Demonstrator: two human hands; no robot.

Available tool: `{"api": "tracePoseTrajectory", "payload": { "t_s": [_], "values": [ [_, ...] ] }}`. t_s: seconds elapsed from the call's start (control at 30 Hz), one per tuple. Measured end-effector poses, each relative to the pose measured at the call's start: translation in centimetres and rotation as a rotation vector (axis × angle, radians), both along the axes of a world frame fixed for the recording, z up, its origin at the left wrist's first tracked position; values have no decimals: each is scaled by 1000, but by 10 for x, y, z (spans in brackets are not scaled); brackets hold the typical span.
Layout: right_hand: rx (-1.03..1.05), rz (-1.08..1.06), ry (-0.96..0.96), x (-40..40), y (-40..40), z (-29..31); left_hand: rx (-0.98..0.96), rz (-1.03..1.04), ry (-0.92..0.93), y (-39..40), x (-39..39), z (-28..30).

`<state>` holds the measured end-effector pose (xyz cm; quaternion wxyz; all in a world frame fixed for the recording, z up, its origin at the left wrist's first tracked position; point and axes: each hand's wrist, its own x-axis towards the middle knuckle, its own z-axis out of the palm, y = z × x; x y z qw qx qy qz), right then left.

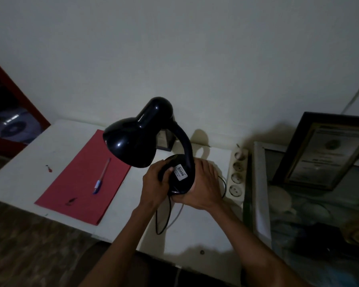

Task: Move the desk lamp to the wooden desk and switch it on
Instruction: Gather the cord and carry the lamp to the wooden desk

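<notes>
Head view is showing a dim room with a white worktop (pixel 29 162) standing against a pale wall. Both hands are holding a black desk lamp (pixel 145 137) over this worktop. The left hand (pixel 155 183) is closing its grip on the left edge of the round base, with the thumb lying on top of it. The right hand (pixel 201 183) is clenching the right side of the base, just beside the bent neck. The base is tilting toward the camera, so a white label on it is facing up. The shade is pointing down and to the left, and no light is coming from it. A black cord (pixel 162 220) is hanging from the base in a loop over the worktop.

A red paper sheet (pixel 81 183) is lying flat on the left part of the worktop, and a pen (pixel 101 177) is lying on it. A white power strip (pixel 236 175) is lying just right of the right hand; its three nearer sockets are standing empty, and the far one I cannot tell. Farther right, a framed certificate (pixel 323 154) is leaning upright.
</notes>
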<state>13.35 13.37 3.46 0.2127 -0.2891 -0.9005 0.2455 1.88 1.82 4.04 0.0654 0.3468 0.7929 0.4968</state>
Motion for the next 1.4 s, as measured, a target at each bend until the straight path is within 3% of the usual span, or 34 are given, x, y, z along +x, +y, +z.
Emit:
{"api": "tracePoseTrajectory", "payload": {
  "t_s": [0.47,0.87,1.2,1.4],
  "values": [
    [24,-18,63,68,-102,17,4,-36,78,-96,60,20],
    [-56,-199,1,194,-251,33,-36,-412,191,-205,163,34],
    [-121,-815,0,368,-356,33,-42,-826,100,-236,326,37],
    [-127,-1114,-26,500,-426,38,-60,-1155,170,-254,462,48]
  ]
}}
